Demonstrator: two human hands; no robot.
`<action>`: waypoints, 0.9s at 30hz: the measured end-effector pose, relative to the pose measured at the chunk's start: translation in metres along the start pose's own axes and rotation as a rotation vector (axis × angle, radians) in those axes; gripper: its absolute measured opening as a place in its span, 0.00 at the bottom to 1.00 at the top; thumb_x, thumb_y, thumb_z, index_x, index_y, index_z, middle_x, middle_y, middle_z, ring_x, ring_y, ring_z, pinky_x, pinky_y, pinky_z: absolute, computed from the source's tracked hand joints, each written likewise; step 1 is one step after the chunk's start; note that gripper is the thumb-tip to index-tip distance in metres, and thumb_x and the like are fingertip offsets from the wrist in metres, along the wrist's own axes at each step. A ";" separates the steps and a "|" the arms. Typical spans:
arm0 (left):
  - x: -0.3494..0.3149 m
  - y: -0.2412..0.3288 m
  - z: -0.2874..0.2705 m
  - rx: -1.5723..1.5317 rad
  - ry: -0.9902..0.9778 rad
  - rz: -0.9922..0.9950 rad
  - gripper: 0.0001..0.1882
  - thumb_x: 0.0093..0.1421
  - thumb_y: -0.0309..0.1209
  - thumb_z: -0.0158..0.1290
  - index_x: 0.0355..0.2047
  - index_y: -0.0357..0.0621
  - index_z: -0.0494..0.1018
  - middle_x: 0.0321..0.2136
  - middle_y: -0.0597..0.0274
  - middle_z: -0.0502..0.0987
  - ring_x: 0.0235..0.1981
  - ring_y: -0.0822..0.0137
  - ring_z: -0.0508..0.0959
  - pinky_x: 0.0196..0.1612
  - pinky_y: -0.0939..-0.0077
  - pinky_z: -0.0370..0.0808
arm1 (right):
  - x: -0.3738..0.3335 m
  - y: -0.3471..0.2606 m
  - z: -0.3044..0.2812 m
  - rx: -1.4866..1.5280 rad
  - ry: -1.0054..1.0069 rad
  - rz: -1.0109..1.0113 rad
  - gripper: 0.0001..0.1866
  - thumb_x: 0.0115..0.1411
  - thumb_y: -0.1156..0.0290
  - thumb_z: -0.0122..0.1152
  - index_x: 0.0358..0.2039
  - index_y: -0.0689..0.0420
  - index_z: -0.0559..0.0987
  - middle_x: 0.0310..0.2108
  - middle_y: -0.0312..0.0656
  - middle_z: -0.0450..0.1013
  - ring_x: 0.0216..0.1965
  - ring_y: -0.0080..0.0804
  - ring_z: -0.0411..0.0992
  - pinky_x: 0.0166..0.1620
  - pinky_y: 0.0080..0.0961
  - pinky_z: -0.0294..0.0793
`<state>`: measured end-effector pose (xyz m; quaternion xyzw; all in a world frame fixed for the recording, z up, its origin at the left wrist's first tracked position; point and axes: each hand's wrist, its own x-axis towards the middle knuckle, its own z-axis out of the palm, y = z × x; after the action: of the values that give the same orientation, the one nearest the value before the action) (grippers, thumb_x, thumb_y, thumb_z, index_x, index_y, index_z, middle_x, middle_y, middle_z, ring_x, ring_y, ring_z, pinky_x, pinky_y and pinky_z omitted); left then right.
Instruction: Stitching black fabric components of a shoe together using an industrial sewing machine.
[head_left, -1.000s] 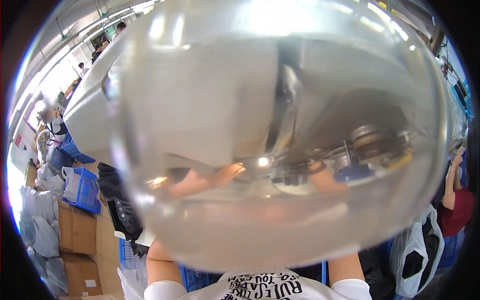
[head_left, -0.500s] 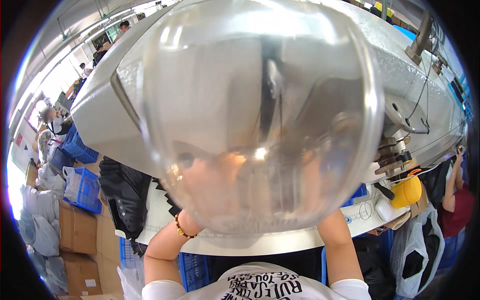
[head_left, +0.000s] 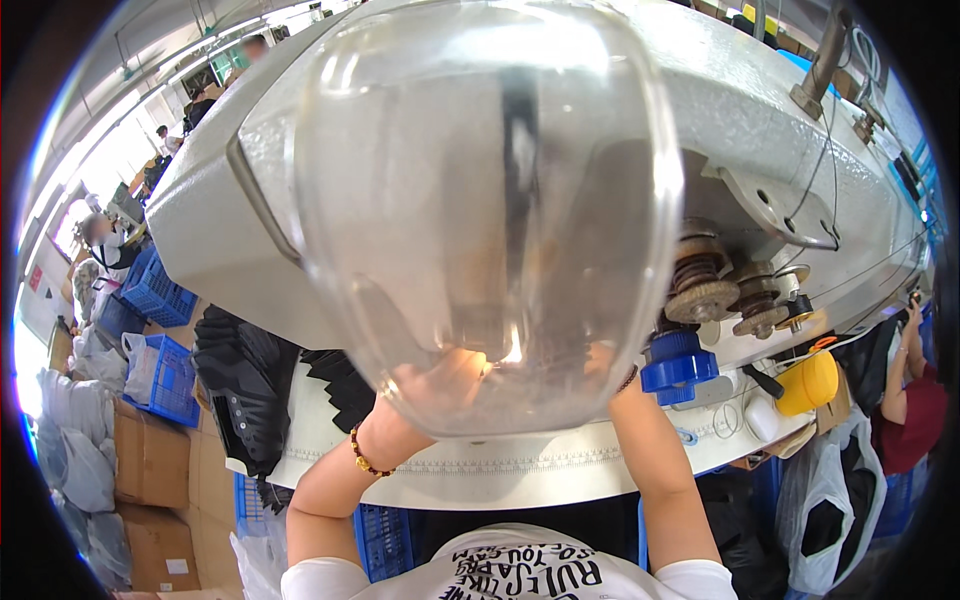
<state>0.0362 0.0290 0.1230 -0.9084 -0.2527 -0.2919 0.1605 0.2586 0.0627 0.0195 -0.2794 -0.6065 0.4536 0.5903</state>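
A large clear plastic shield [head_left: 480,200] fills the middle of the view, in front of a grey industrial sewing machine [head_left: 225,215]. My left hand [head_left: 440,388] is behind it, low under the machine head, blurred and bent by the plastic; a beaded bracelet [head_left: 362,455] circles that wrist. My right hand [head_left: 606,372] is mostly behind the shield's lower right edge, its fingers hidden. Whatever lies between the hands cannot be made out. Left of my left forearm, black jagged-edged pieces [head_left: 342,385] lie beside a stack of black shoe uppers [head_left: 240,400].
Metal tension knobs [head_left: 705,298] and a blue knob [head_left: 678,368] stick out right of the shield. A yellow container [head_left: 806,384] stands at the right of the white, scale-marked table [head_left: 500,485]. Blue crates [head_left: 165,380] and cartons [head_left: 150,455] stand left. A person in red [head_left: 908,415] is at far right.
The shield appears shifted left and narrower, now showing the tension knobs and blue knob. My right hand has moved left, its wrist band now visible; my left hand has risen slightly to the right.
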 end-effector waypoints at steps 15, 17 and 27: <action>-0.069 -0.066 0.077 -0.927 0.291 -0.656 0.16 0.51 0.24 0.54 0.42 0.41 0.69 0.37 0.55 0.73 0.40 0.57 0.72 0.45 0.64 0.69 | -0.020 -0.067 0.079 -0.870 0.049 -0.561 0.15 0.47 0.73 0.59 0.39 0.55 0.74 0.29 0.38 0.72 0.27 0.33 0.72 0.32 0.27 0.71; -0.072 -0.088 0.068 -0.899 -0.026 -0.622 0.18 0.50 0.24 0.55 0.43 0.41 0.68 0.37 0.57 0.73 0.42 0.59 0.72 0.46 0.66 0.69 | -0.021 -0.076 0.088 -0.932 0.061 -0.523 0.16 0.47 0.74 0.59 0.39 0.54 0.75 0.30 0.38 0.71 0.28 0.33 0.71 0.33 0.28 0.71; -0.024 0.008 0.013 -0.203 0.133 0.008 0.16 0.35 0.24 0.49 0.29 0.34 0.73 0.35 0.51 0.74 0.40 0.56 0.75 0.41 0.68 0.73 | -0.035 -0.080 0.048 -1.188 -0.157 -0.337 0.17 0.40 0.78 0.53 0.34 0.53 0.76 0.34 0.43 0.70 0.34 0.39 0.70 0.36 0.33 0.71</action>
<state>0.0302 0.0194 0.0971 -0.8996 -0.2071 -0.3750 0.0851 0.2332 -0.0133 0.0791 -0.4262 -0.8327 -0.0413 0.3511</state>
